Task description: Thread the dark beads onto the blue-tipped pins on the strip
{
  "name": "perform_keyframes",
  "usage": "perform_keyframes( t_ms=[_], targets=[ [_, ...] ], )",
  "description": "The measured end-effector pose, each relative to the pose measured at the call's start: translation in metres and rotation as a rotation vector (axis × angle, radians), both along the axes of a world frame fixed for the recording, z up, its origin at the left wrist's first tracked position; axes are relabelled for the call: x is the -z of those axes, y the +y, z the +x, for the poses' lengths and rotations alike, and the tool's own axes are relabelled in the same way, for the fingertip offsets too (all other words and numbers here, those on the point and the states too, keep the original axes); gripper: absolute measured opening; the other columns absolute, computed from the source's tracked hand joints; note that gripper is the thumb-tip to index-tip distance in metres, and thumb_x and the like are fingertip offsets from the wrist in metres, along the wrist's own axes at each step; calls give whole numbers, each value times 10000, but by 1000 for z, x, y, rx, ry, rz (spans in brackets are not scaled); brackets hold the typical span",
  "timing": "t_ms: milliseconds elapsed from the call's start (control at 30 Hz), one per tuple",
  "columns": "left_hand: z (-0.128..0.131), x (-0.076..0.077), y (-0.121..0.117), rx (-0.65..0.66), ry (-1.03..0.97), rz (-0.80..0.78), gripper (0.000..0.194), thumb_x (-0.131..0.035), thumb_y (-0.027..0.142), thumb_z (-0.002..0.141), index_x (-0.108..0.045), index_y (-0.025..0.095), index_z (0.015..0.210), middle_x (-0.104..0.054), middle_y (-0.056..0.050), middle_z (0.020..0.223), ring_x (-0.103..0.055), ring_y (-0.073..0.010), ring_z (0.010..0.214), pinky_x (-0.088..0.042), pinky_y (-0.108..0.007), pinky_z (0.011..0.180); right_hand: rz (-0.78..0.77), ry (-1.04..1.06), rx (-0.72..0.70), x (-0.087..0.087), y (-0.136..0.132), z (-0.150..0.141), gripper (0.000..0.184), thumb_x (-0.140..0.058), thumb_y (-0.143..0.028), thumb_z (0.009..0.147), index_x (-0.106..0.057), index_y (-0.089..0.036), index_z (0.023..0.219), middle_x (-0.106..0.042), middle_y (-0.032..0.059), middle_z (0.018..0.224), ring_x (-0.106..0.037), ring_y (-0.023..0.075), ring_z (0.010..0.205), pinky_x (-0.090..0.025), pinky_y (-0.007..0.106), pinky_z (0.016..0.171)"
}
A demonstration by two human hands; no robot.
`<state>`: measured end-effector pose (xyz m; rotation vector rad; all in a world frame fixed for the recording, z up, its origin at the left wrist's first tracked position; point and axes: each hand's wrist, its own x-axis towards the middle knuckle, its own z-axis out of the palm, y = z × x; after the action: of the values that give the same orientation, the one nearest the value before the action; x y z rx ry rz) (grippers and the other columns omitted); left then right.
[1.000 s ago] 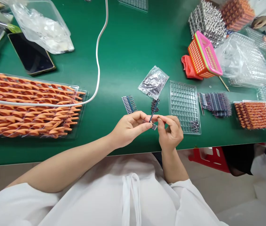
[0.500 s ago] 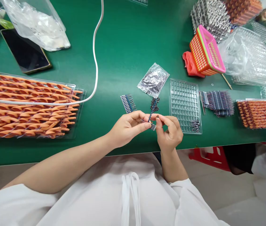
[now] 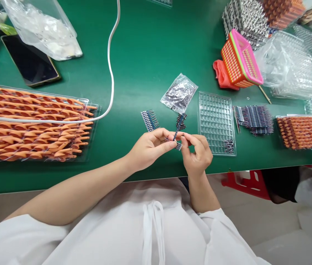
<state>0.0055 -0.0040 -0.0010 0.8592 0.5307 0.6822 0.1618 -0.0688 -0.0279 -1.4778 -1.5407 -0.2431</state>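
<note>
My left hand (image 3: 152, 151) pinches a narrow dark blue strip (image 3: 178, 128) with thin metal pins along it, between thumb and forefinger. Close by its right, my right hand (image 3: 197, 156) has thumb and forefinger closed on a small dark bead-like piece (image 3: 183, 135), near the strip. Just beyond the fingers lies a loose heap of small dark pieces (image 3: 183, 125), partly behind the strip. A second blue pin strip (image 3: 149, 120) rests on the table past my left hand. Above the heap sits a clear plastic bag (image 3: 180, 94) of dark pieces.
Right of my hands lies a clear compartment tray (image 3: 213, 117) with dark pieces in one corner. Beyond it are stacked blue strips (image 3: 256, 119), orange parts (image 3: 302, 132) and a basket (image 3: 237, 62). A white cable (image 3: 111, 62) crosses orange parts (image 3: 34, 129) at left, near a phone (image 3: 30, 60).
The camera view has shifted slightly. My right hand has moved a little left, bringing the small dark piece closer to the strip; my left hand keeps the same hold.
</note>
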Motion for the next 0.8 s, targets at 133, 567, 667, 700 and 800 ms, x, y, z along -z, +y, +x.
perform_keyframes(
  t_ms=[133, 567, 667, 700, 800],
  targets=[
    [1, 1, 0, -3, 16, -5, 172, -773, 228, 789, -623, 144, 787, -691, -52, 947, -628, -154, 873, -503, -315, 866, -6, -6, -12, 1, 1, 0, 191, -671, -117, 869, -666, -214, 1033, -709, 37, 863, -634, 129, 665, -550, 268, 646],
    [0, 2, 0, -52, 104, 70, 206, -784, 286, 773, -633, 152, 819, -696, -44, 889, -640, -168, 865, -506, -307, 846, -8, -48, -8, 2, 0, -1, 147, -651, -154, 883, -656, -237, 1004, -702, 28, 845, -650, 143, 690, -535, 280, 641],
    [0, 2, 1, -39, 100, 57, 208, -782, 286, 777, -628, 152, 811, -706, -44, 874, -651, -169, 854, -509, -310, 841, -1, -16, -11, 2, 1, -1, 125, -657, -148, 873, -650, -229, 967, -702, 27, 827, -630, 132, 654, -535, 270, 613],
    [0, 2, 2, -35, 97, 44, 212, -783, 288, 777, -623, 152, 805, -712, -45, 867, -656, -170, 852, -509, -313, 843, 1, 10, -18, 1, 1, -1, 123, -661, -142, 867, -651, -226, 956, -700, 25, 820, -622, 127, 642, -532, 264, 598],
    [0, 2, 6, -60, 97, 19, 222, -790, 291, 770, -616, 154, 794, -725, -39, 846, -665, -162, 834, -513, -302, 829, -3, 129, -55, 0, -1, -1, 115, -664, -136, 859, -668, -221, 937, -685, 17, 807, -611, 117, 626, -506, 241, 533]
  ],
)
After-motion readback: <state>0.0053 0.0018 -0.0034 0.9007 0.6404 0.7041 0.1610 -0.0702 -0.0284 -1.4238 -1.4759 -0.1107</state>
